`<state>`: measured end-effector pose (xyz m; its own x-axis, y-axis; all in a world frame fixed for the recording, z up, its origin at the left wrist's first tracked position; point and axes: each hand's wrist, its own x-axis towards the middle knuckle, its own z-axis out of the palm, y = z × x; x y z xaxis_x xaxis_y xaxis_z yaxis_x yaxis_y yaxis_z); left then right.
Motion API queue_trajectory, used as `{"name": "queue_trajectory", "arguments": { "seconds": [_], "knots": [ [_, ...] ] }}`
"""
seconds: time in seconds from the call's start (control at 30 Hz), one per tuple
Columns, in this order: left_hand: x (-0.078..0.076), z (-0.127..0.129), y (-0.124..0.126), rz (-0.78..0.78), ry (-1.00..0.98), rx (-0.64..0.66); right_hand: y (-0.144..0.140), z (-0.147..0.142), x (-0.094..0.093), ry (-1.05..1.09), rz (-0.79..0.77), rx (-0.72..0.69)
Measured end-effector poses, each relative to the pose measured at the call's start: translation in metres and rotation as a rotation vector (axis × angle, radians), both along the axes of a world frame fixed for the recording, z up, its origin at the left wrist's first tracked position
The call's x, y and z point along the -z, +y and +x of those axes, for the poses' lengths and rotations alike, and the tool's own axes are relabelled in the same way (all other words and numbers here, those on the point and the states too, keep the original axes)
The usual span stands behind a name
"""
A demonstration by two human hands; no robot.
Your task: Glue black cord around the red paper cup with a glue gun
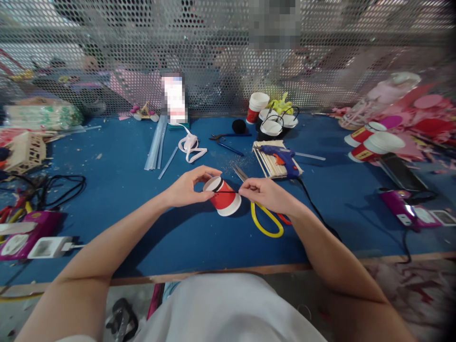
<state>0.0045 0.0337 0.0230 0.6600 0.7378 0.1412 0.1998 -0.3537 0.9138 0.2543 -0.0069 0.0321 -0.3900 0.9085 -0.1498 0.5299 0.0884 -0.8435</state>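
Head view: a person sits at a blue work table [142, 190] with a wooden front edge, both bare forearms reaching in over it.
Backdrop: a perforated metal screen [320, 57] closes the far side of the table; blurred shapes show behind it.
Clutter, far side: a blue glue gun [281, 156] lies on a bundle of wooden sticks [267, 164]; white-lined cups with black handles [274, 124] stand behind them, and a white ribbon [190, 146] lies to the left.
Clutter, sides: two red paper cups lie on their sides at right [366, 142]; black cables [60, 187] and a purple power strip [24, 235] sit at left.
Left hand [188, 187]: palm turned inward, fingers curled around the base end of the red paper cup [223, 197], thumb on top, gripping it.
Right hand [265, 192]: fingertips pinched together on one end of a thin black strip [228, 192].
Cup position: held tipped on its side between the two hands, white rim facing down and right, low over the table.
Strip position: runs from the right fingertips across the cup's wall toward the left thumb.
Scissors [263, 218]: yellow-handled, on the table just under the right hand.
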Motion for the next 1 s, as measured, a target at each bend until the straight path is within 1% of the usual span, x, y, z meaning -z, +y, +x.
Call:
{"name": "queue_trajectory", "arguments": {
  "seconds": [0.07, 0.17, 0.23, 0.3, 0.43, 0.53, 0.6, 0.63, 0.67, 0.7, 0.77, 0.8, 0.83, 0.87, 0.93, 1.0],
  "knots": [
    [-0.002, -0.002, 0.002, 0.015, 0.006, -0.018, 0.001, 0.003, -0.003, 0.054, -0.031, 0.028],
    [-0.002, -0.005, 0.006, 0.045, 0.020, -0.069, 0.002, 0.010, -0.008, 0.233, -0.129, 0.071],
    [-0.001, -0.008, 0.011, 0.066, 0.042, -0.141, 0.002, 0.015, -0.012, 0.383, -0.177, 0.115],
    [-0.001, -0.012, 0.017, 0.083, 0.055, -0.257, 0.001, 0.020, -0.017, 0.518, -0.185, 0.174],
    [-0.003, -0.019, 0.027, 0.117, 0.058, -0.461, -0.002, 0.031, -0.028, 0.686, -0.127, 0.285],
    [-0.005, -0.025, 0.032, 0.189, 0.096, -0.587, -0.005, 0.041, -0.033, 0.750, -0.015, 0.330],
    [-0.005, -0.027, 0.034, 0.222, 0.116, -0.629, -0.008, 0.050, -0.034, 0.766, 0.076, 0.345],
    [-0.004, -0.028, 0.035, 0.229, 0.117, -0.633, -0.011, 0.054, -0.035, 0.742, 0.114, 0.326],
    [-0.003, -0.029, 0.036, 0.239, 0.113, -0.635, -0.014, 0.057, -0.036, 0.688, 0.123, 0.264],
    [-0.002, -0.029, 0.037, 0.244, 0.110, -0.637, -0.017, 0.059, -0.037, 0.600, 0.094, 0.154],
    [-0.001, -0.029, 0.038, 0.232, 0.093, -0.634, -0.021, 0.059, -0.039, 0.330, -0.036, -0.139],
    [0.000, -0.028, 0.038, 0.214, 0.078, -0.622, -0.021, 0.058, -0.040, 0.181, -0.085, -0.233],
    [0.000, -0.027, 0.037, 0.192, 0.060, -0.606, -0.020, 0.055, -0.040, 0.057, -0.096, -0.253],
    [0.000, -0.026, 0.036, 0.168, 0.039, -0.582, -0.018, 0.052, -0.039, -0.031, -0.059, -0.192],
    [0.001, -0.022, 0.032, 0.126, 0.001, -0.530, -0.009, 0.050, -0.037, -0.105, 0.109, 0.102],
    [0.001, -0.016, 0.026, 0.099, -0.024, -0.448, 0.003, 0.056, -0.034, -0.177, 0.315, 0.420]
  ]
}}
